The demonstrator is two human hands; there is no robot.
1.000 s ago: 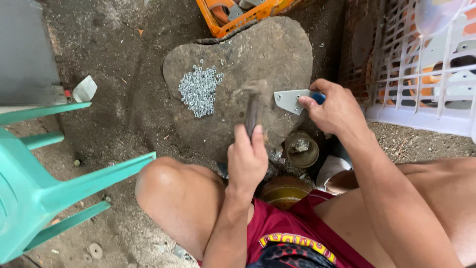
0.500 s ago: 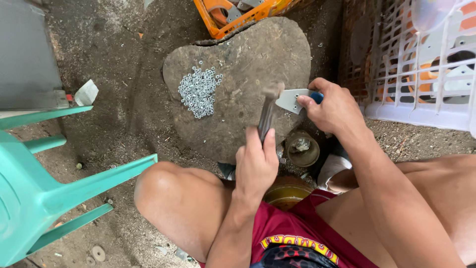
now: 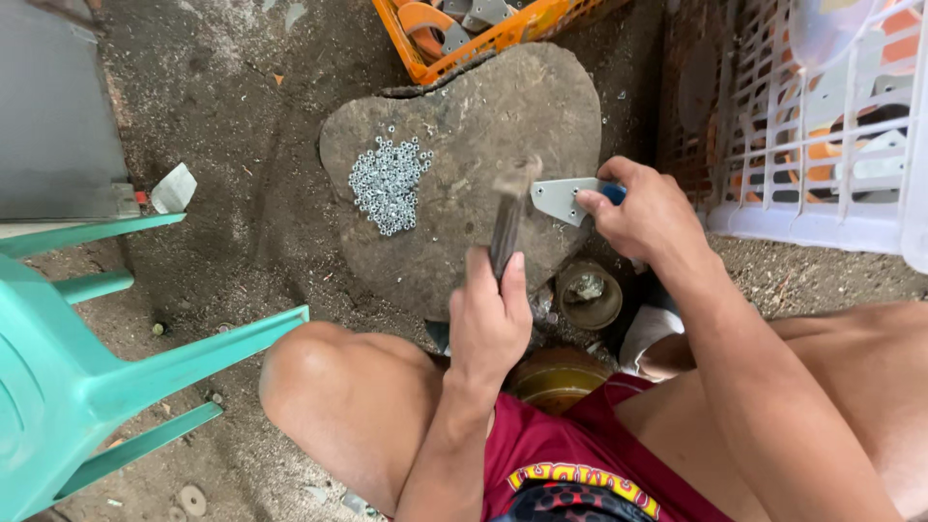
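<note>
Far out to the left of both hands stands a teal plastic chair (image 3: 68,387) on the dirt floor (image 3: 232,174), and beyond it a small pale scraper-like piece (image 3: 175,188) lies against a grey panel (image 3: 53,106). Nearer in, up and to the left of the left hand (image 3: 488,324), a heap of small silvery nuts (image 3: 387,182) rests on a flat, heart-shaped stone slab (image 3: 483,126).

The left hand is wrapped tight around the dark handle of a hammer (image 3: 507,217), whose head is blurred and sits above the slab, just left of the right hand (image 3: 646,215). The two hands are apart. The right hand is pinched on the blue handle of a small tool with a pale metal blade (image 3: 561,198), the blade lying flat on the slab's right edge, its tip close beside the hammer head.

Below the right hand, between the knees, stands a round tin (image 3: 587,293) with bits inside, and a brown bowl (image 3: 553,379) sits below the left hand. Above the hands, an orange crate (image 3: 488,34) holds orange and grey pieces. To the right of the right hand stands a white slatted basket (image 3: 822,184) with similar pieces inside.
</note>
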